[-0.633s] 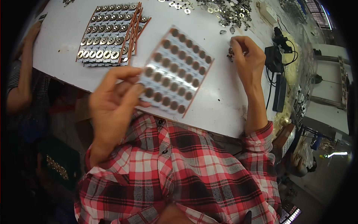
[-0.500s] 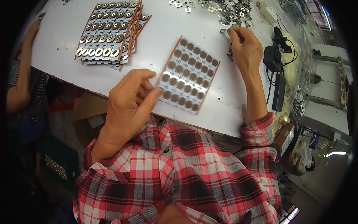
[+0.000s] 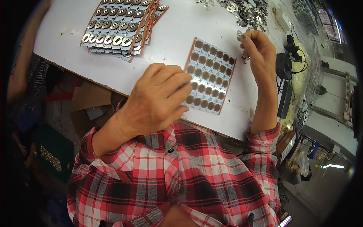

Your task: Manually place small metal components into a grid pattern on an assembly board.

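Observation:
A flat panel (image 3: 206,90) lies on the table, with rows of dark round spots on pale blue board and orange-brown side edges. At its left edge is my left hand (image 3: 160,98), back upward, fingers bent and thumb apart. It seems to hold nothing; whether the fingertips touch the panel I cannot tell. Beyond the panel's right side, my right hand (image 3: 259,51) pinches a small silvery metal piece (image 3: 239,34) between thumb and forefinger. Another small dark piece shows under that hand, partly hidden. Loose metal pieces (image 3: 251,15) are heaped just past it.
Several similar panels (image 3: 113,25), set with shiny round metal parts, are stacked at the far left. A black adapter with cables (image 3: 283,66) and a white box (image 3: 283,19) line the right side. Another person's arm (image 3: 28,49) is at the left edge. An open cardboard box (image 3: 89,98) sits below the table edge.
My left hand has turned back upward and come to the panel's left edge. My right hand stays by the heap, with the small metal piece now plain at its fingertips. The whole view has shifted slightly.

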{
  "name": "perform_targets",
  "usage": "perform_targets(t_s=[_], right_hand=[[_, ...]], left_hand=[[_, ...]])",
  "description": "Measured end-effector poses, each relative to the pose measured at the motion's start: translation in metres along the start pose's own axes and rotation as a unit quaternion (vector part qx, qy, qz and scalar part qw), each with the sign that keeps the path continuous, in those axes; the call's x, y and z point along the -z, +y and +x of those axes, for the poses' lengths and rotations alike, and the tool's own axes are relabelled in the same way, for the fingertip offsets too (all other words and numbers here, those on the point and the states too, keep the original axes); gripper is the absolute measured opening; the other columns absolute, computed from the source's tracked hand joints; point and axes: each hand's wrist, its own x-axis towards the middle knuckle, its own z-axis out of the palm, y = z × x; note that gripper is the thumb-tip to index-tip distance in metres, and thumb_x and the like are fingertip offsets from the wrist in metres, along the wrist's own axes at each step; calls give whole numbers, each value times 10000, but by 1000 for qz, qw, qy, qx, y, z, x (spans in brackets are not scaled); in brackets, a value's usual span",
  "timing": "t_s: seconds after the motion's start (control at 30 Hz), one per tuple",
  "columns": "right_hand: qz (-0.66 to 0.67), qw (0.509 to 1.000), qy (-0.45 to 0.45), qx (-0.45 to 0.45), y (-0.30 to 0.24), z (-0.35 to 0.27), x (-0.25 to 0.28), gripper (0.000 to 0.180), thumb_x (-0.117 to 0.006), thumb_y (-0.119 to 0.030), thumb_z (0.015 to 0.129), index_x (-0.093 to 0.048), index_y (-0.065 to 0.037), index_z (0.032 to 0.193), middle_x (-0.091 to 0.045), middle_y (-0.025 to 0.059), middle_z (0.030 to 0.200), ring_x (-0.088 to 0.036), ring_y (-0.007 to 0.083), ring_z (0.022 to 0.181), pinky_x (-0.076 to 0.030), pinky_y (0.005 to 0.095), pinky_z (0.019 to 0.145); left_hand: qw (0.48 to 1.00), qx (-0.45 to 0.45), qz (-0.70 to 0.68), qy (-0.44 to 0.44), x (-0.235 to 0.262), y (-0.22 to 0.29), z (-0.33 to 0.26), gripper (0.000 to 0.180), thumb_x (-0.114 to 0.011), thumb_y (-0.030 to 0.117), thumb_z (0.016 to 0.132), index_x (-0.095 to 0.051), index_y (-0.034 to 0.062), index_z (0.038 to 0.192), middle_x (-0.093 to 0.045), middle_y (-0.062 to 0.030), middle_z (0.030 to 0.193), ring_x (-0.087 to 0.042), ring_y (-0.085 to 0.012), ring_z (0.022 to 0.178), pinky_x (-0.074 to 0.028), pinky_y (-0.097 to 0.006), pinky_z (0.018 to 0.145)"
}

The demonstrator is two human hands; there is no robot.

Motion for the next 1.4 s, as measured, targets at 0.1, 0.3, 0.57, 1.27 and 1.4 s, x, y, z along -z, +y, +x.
perform_targets(t_s=[0.1, 0.3, 0.57, 1.27, 1.4], right_hand=[[159, 984, -44, -71, -16, -15, 0, 183, -684, -158, 998, -686, 17, 1049, -678, 41, 828, -592, 96, 690, -462, 232, 624], [242, 951, -104, -161, -22, -33, -6, 215, -656, -86, 995, -683, 32, 1172, -681, 60, 828, -614, 119, 673, -507, 222, 647], [246, 949, -148, -129, -22, -42, -18, 205, -657, -115, 1018, -690, 39, 1149, -696, 83, 897, -684, 117, 698, -562, 225, 525], [-36, 987, -140, 69, -29, -51, -29, 169, -644, 0, 971, -710, -27, 1124, -592, -3, 849, -511, 38, 630, -373, 203, 530], [74, 988, -117, -70, -33, -52, -33, 147, -622, -45, 1016, -702, 9, 1127, -620, -29, 807, -494, 8, 609, -374, 179, 526]], left_hand=[[1000, -18, 5, 10, -15, 4, 2, 508, -859, 152, 596, -690, -5, 1049, -660, -118, 1149, -635, -318, 1089, -496, -438, 861], [999, -34, -24, 20, -33, 14, 11, 500, -852, 183, 594, -690, -13, 1025, -661, -105, 1109, -632, -289, 1047, -497, -411, 826], [999, -30, -8, -14, -38, 17, 7, 508, -845, 202, 590, -708, -24, 1023, -669, -121, 1107, -636, -286, 1051, -507, -408, 835], [997, -50, -24, -60, -39, 24, 12, 575, -817, 261, 604, -718, -51, 1076, -683, -166, 1176, -624, -302, 1136, -502, -434, 913], [998, -53, 8, -41, -46, 21, 9, 620, -820, 282, 652, -711, -55, 1161, -667, -185, 1261, -576, -323, 1284, -445, -499, 1046]])
